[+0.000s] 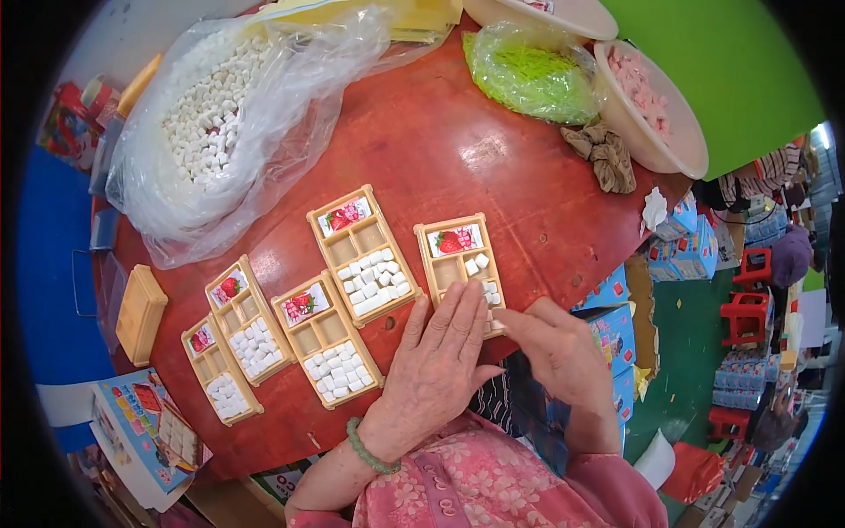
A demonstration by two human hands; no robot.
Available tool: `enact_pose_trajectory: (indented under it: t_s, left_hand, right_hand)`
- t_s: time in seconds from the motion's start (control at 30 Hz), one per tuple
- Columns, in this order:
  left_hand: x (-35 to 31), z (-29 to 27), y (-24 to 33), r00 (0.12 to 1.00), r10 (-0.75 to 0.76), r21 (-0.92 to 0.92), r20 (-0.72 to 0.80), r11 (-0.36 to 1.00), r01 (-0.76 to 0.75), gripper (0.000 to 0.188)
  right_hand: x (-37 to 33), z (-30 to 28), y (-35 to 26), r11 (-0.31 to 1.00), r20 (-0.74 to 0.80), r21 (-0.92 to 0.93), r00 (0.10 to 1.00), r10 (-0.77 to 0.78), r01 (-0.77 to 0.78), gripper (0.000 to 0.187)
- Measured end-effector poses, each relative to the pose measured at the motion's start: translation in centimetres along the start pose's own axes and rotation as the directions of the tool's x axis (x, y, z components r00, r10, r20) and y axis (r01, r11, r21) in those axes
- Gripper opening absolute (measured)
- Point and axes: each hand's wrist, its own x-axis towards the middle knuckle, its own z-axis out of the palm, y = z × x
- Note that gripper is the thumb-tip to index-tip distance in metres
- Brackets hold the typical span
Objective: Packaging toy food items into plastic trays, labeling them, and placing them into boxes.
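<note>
My left hand (440, 352) lies flat, fingers stretched, over the lower part of a tan compartment tray (449, 268) and hides much of it. White marshmallows (476, 264) show beside its fingertips, and a strawberry-printed packet (455, 239) fills the top compartment. At the tray's lower right corner is my right hand (563, 348), with its thumb over the marshmallows and its other fingers curled. What those fingers hold, if anything, is hidden. To the left, another tray (365, 236) and several more like it each hold a strawberry packet, small compartments without marshmallows and a large one full of marshmallows.
A clear bag of marshmallows (211, 114) spreads across the far left of the red table (405, 132). At the far right are a bag of green shreds (532, 75), a bowl of pink pieces (647, 101) and a knotted cloth (603, 154). Blue boxes (682, 251) stand beyond the right edge.
</note>
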Motion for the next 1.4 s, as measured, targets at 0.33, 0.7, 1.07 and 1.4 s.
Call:
enact_pose_trajectory:
  t_s: [0.33,0.7,1.07,1.4]
  left_hand:
    - [0.2,0.6,0.2,0.992,-0.005,0.076,0.123,0.997,-0.005,0.079]
    - [0.3,0.3,-0.1,0.998,-0.018,-0.042,-0.052,0.999,0.016,0.084]
    - [0.2,1.1,-0.1,0.998,0.031,0.126,0.053,0.991,-0.038,0.075]
    - [0.2,0.9,-0.3,1.0,-0.006,0.047,0.022,0.999,0.005,0.077]
  right_hand:
    - [0.3,2.0,3.0,0.608,-0.015,0.782,0.969,0.246,-0.142,0.02]
    - [0.9,2.0,3.8,0.376,0.13,0.889,0.931,0.341,-0.262,0.018]
    - [1.0,2.9,1.6,0.905,-0.205,0.419,0.963,0.173,-0.073,0.011]
    - [0.4,2.3,1.1,0.942,-0.179,0.321,0.971,0.157,-0.093,0.012]
